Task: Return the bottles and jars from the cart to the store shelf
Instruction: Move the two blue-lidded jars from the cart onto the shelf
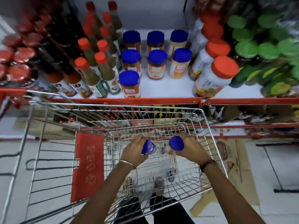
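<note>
Fingers of the left hand (135,151) are wrapping a blue-capped jar (148,147), and the right hand (187,148) is clenching a second jar (176,143); both are sitting low at the frame's centre, inside the wire cart (208,126). I'd say she is lifting the pair out. Done well, that means keeping them upright, clearing the cart's far rim, and aiming for the bare patches of shelf (165,89) beside the blue-capped rows (157,58) in the upper middle.

Bright, even overhead light; white shelf (161,88) slightly washed out. Strong wide-angle bending at edges. Motion blur smears far left and right stock; centre jars sharper. Shadows faint.
</note>
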`<action>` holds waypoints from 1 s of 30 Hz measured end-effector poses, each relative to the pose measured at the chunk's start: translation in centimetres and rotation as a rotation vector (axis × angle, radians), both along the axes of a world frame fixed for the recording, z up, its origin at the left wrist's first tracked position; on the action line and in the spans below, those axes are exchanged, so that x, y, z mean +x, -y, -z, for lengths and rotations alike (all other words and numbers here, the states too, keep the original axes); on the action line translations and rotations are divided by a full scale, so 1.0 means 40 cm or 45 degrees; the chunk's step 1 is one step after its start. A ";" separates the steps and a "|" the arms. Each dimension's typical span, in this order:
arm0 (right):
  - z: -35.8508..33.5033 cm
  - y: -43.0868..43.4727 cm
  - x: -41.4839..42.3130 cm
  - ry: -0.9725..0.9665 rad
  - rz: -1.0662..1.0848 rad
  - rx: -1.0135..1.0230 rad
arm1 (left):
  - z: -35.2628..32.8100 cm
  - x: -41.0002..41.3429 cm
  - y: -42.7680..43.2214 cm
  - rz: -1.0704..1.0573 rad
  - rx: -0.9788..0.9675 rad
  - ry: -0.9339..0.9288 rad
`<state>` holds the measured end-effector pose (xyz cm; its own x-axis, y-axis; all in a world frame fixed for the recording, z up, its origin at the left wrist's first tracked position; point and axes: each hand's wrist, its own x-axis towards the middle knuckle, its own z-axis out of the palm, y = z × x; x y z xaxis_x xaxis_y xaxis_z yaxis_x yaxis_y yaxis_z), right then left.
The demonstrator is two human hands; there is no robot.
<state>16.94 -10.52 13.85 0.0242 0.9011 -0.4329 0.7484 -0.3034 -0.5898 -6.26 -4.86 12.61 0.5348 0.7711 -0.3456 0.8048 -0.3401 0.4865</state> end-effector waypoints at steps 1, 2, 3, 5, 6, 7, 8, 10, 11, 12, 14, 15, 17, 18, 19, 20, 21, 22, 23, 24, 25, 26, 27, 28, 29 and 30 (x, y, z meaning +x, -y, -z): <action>-0.047 -0.004 0.008 -0.007 0.001 0.016 | -0.044 0.006 -0.006 0.022 0.036 0.001; -0.095 -0.008 0.015 -0.007 0.000 0.026 | -0.088 0.014 -0.013 0.048 0.075 -0.002; -0.144 -0.014 0.021 -0.004 -0.002 0.041 | -0.129 0.021 -0.021 0.071 0.116 -0.003; -0.227 -0.026 0.034 0.011 0.008 0.127 | -0.204 0.036 -0.038 0.092 0.193 0.016; -0.264 -0.035 0.041 0.021 0.024 0.184 | -0.240 0.043 -0.048 0.085 0.224 0.039; -0.299 -0.046 0.050 0.034 0.046 0.225 | -0.273 0.049 -0.059 0.076 0.253 0.069; -0.330 -0.059 0.057 0.042 0.063 0.261 | -0.307 0.057 -0.072 0.071 0.286 0.100; -0.390 -0.093 0.069 0.081 0.059 0.358 | -0.369 0.076 -0.102 0.066 0.361 0.157; -0.419 -0.111 0.072 0.100 0.037 0.412 | -0.397 0.087 -0.119 0.064 0.401 0.183; -0.445 -0.131 0.074 0.110 0.025 0.452 | -0.422 0.099 -0.137 0.058 0.439 0.205; -0.485 -0.175 0.074 0.153 0.001 0.542 | -0.456 0.124 -0.175 0.052 0.510 0.222; -0.499 -0.197 0.074 0.183 -0.015 0.588 | -0.463 0.136 -0.196 0.051 0.541 0.215; -0.504 -0.240 0.075 0.245 -0.037 0.648 | -0.463 0.159 -0.234 0.045 0.586 0.194; -0.503 -0.259 0.076 0.274 -0.043 0.659 | -0.456 0.169 -0.252 0.043 0.606 0.183; -0.500 -0.276 0.077 0.304 -0.043 0.652 | -0.448 0.180 -0.267 0.042 0.621 0.166; -0.493 -0.294 0.079 0.331 -0.046 0.640 | -0.441 0.191 -0.280 0.037 0.632 0.144; -0.485 -0.310 0.080 0.358 -0.054 0.624 | -0.431 0.201 -0.293 0.029 0.632 0.122; -0.475 -0.325 0.082 0.382 -0.070 0.606 | -0.422 0.209 -0.303 0.023 0.627 0.103; -0.465 -0.340 0.084 0.401 -0.086 0.585 | -0.414 0.216 -0.313 0.022 0.617 0.082; -0.454 -0.354 0.087 0.414 -0.097 0.559 | -0.405 0.222 -0.322 0.029 0.609 0.056; -0.443 -0.366 0.089 0.425 -0.106 0.529 | -0.395 0.226 -0.331 0.040 0.603 0.030; -0.432 -0.377 0.092 0.436 -0.117 0.506 | -0.387 0.229 -0.338 0.054 0.599 0.016; -0.421 -0.386 0.095 0.447 -0.130 0.489 | -0.381 0.232 -0.344 0.062 0.597 0.018; -0.411 -0.393 0.099 0.455 -0.141 0.475 | -0.377 0.235 -0.349 0.065 0.600 0.026; -0.404 -0.397 0.100 0.454 -0.151 0.465 | -0.376 0.239 -0.354 0.068 0.604 0.023; -0.398 -0.401 0.103 0.448 -0.161 0.455 | -0.377 0.242 -0.359 0.076 0.608 0.010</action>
<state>21.06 5.52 29.75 -0.0056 0.9966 -0.0825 0.9379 -0.0234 -0.3462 3.43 9.48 27.68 0.5844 0.8103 0.0437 0.7738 -0.5727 0.2708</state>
